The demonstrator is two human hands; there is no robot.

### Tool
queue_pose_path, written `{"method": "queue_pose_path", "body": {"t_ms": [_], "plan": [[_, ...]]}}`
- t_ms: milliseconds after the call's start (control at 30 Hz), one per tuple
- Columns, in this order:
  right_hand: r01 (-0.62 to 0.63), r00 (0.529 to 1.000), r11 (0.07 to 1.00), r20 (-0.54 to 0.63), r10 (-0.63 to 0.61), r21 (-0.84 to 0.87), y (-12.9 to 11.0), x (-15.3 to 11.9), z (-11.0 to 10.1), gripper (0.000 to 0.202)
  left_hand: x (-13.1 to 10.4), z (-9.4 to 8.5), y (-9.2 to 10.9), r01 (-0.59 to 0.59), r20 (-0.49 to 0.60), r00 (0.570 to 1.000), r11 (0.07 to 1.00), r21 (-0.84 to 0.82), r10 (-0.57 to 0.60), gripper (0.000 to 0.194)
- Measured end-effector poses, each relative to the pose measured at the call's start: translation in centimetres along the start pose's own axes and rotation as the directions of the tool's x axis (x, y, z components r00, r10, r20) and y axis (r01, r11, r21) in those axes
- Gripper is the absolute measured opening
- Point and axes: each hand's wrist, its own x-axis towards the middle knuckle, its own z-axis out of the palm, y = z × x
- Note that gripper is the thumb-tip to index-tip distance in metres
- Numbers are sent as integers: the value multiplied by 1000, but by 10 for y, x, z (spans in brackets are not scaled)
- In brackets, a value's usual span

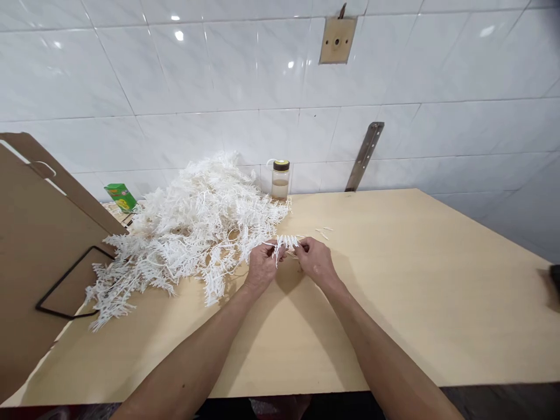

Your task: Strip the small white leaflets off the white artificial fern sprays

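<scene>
In the head view, a white fringed strip (287,241) is over the table (415,280), its long axis running nine to three o'clock. The left hand (262,267) pinches its nine-o'clock end, the right hand (315,257) its three-o'clock end. Toward ten o'clock, beyond a white pile (196,216), a green box (121,198) carries unreadably small print.

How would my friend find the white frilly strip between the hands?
Start at the big tan table, then find the white tangled pile on it. At the pile's near right edge, the left hand and right hand are close together. The frilly strip is the white piece between them, the only one being held.
</scene>
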Motion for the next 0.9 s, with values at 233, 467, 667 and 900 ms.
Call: {"method": "queue_pose_path", "body": {"t_ms": [233,467,667,900], "plan": [[-88,990,894,134,32,439,3,7,-5,27,6,-3,-10,177,27,984,980,-93,-176,25],[-150,977,848,207,49,508,3,7,-4,34,6,-5,-11,210,97,974,976,-60,-204,24],[-99,983,857,184,5,506,3,5,-1,31,4,-5,-6,274,98,961,938,-213,-258,29],[-49,980,875,191,-50,481,-2,1,2,31,5,-6,-9,281,86,960,914,-292,-268,38]]}}
